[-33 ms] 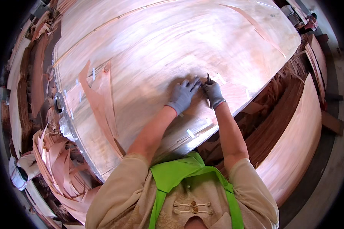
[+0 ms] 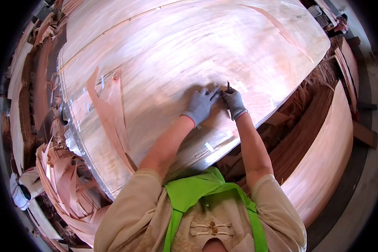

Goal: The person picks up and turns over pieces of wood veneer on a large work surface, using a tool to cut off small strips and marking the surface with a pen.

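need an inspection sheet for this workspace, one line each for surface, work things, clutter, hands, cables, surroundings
Surface: broad pale wood sheet, streaked grain, small white patches scattered on it.
Work things: dark slim tool, upper end pointing away from the person; exact type unclear.
Clutter: torn veneer strips at left; long sliver at upper right.
Hands: left hand gloved, resting on the sheet; right hand gloved, gripping the tool.
Cables: nothing seen.
Surroundings: heaped veneer scraps lower left; large veneer piece at right.
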Demonstrator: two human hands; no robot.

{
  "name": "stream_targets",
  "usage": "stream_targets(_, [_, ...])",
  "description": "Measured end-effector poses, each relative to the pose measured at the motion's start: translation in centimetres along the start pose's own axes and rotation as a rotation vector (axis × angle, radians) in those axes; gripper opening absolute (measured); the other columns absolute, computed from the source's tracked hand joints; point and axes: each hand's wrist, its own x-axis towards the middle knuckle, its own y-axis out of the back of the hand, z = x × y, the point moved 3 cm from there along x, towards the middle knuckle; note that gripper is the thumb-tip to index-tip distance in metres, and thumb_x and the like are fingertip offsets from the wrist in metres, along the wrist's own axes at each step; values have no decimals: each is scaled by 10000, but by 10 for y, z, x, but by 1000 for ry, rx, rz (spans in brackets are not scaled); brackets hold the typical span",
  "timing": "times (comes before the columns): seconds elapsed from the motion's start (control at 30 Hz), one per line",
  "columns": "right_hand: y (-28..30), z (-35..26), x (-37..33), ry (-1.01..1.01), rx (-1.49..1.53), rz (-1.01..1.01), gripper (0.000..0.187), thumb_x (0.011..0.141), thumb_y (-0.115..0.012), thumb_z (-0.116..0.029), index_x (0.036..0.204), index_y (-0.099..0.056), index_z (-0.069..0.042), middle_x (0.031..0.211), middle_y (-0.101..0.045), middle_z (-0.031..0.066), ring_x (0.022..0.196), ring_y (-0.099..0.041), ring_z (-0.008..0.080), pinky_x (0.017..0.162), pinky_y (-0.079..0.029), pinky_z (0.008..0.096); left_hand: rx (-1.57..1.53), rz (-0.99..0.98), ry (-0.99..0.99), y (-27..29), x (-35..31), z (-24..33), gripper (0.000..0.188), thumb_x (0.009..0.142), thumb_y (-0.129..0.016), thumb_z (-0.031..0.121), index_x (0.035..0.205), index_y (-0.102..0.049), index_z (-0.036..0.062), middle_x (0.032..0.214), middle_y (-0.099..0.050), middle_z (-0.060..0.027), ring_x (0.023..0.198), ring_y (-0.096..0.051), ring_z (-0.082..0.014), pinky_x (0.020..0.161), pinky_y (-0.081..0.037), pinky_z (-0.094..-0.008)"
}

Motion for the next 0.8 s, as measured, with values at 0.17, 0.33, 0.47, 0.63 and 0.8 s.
stream_targets(0.17, [10,6,-24,-69,-55,-30,160,818,-647,-135,814,-652,24,626,-602,64,489,-509,122,440,-389,286,50,-10,18,6,9,-3,493,847,-490,137,1317,-488,284,1434,-362,-12,1143,-457,-237,775,-450,-392])
stream_targets(0.33, [-14,62,-40,-201,184,-34,194,867,-596,-219,767,-642,-60,594,-541,8,448,-463,102,393,-358,277,-33,-17,88,3,21,7,418,870,-482,200,1273,-519,305,1430,-366,-25,1180,-440,-263,773,-453,-432])
stream_targets(0.47, [-21,35,-81,-173,477,-148,112,908,-533,-176,865,-604,-101,625,-470,-42,459,-402,60,405,-332,228,-199,108,168,-26,19,0,340,865,-501,283,1193,-584,259,1397,-378,-141,1183,-433,-346,800,-455,-456])
stream_targets(0.63, [-4,-47,-135,-3,451,-282,64,920,-541,-122,921,-575,-68,607,-470,-41,444,-400,30,384,-300,175,-187,-25,252,21,-22,21,507,905,-441,186,1406,-364,183,1482,-307,-132,1214,-485,-297,866,-447,-470])
stream_targets(0.8, [-11,-44,-153,179,-296,-347,270,852,-690,-230,908,-557,-2,676,-597,55,572,-556,71,466,-414,233,-509,-94,313,12,-64,47,549,829,-540,323,1324,-457,100,1433,-362,-166,1178,-454,-323,1011,-345,-489])
